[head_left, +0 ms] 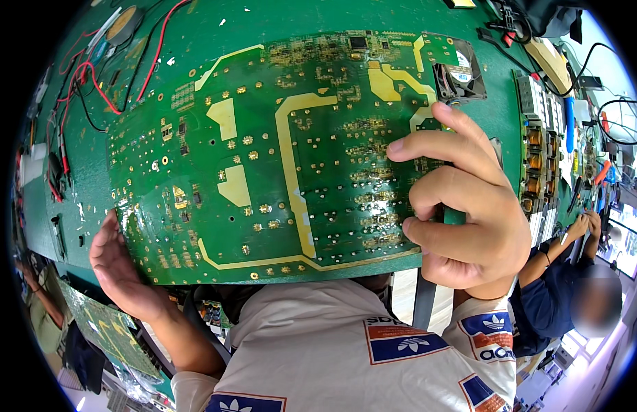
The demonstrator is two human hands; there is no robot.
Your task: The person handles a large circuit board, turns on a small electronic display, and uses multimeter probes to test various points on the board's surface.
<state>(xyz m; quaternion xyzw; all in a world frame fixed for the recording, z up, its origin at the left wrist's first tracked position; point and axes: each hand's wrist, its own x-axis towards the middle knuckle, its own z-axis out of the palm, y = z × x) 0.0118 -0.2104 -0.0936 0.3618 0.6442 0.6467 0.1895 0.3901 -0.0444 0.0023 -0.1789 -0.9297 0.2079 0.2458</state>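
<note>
A large green circuit board, with gold pads, pale traces and rows of small parts, fills the middle of the view. My left hand holds its lower left edge, fingers curled around the side and partly hidden. At the right edge my right hand grips the board, its fingers bent over the face and the index finger reaching higher. A small black fan is just beyond the board's upper right corner.
Red and black test leads lie at upper left. An electronics assembly, cables and tools line the right side. A co-worker in dark clothing works at lower right, another person at far left beside a second board.
</note>
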